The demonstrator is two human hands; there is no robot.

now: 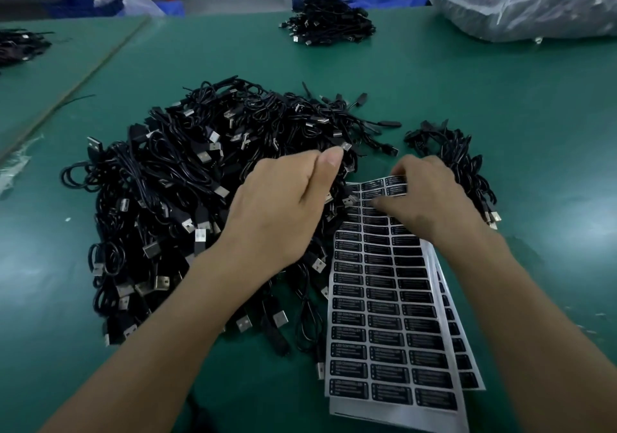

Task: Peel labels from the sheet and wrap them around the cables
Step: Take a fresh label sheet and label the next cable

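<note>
Green bench (500, 105): your left hand (277, 205) pinches cables (160, 199), your right hand (424, 199) grips the label sheet (384, 315) at its far end, so peel one next.

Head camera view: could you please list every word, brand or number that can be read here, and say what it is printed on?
"LED CONTROLLER": heading of each black label on the top label sheet.
Smaller lines under that heading: too small and blurred to read.
Cable pile and plastic bag: no readable text.
</note>
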